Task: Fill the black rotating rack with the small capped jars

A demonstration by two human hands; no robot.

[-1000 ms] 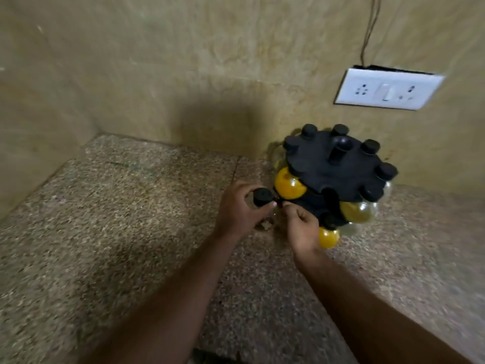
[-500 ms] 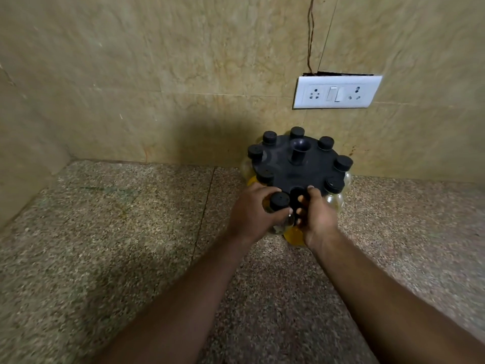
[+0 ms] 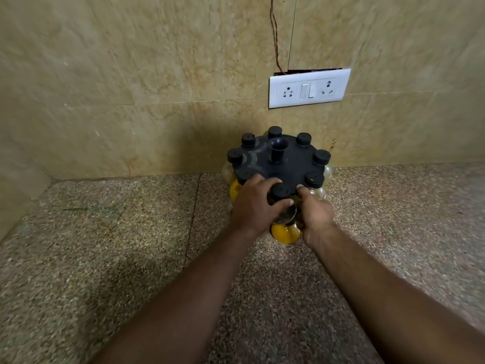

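The black rotating rack (image 3: 294, 166) stands on the granite counter against the back wall, with several black-capped jars hung round its top disc. My left hand (image 3: 253, 203) grips a small clear jar with a black cap (image 3: 280, 191) at the rack's near edge, its cap level with the disc. My right hand (image 3: 313, 215) holds the rack's near side, its thumb on the disc edge beside that jar. A yellow-filled jar (image 3: 284, 235) sits on the lower tier beneath my hands, and another yellow jar (image 3: 235, 189) shows at the left.
A white switch and socket plate (image 3: 309, 88) is on the wall above the rack, with a thin wire (image 3: 275, 35) running up from it. The speckled granite counter (image 3: 118, 245) spreads left and right. A side wall meets it at the far left.
My left hand has carried the jar from beside the rack up to its near rim. My right hand has shifted onto the rack's edge. The camera has swung so the rack sits centred.
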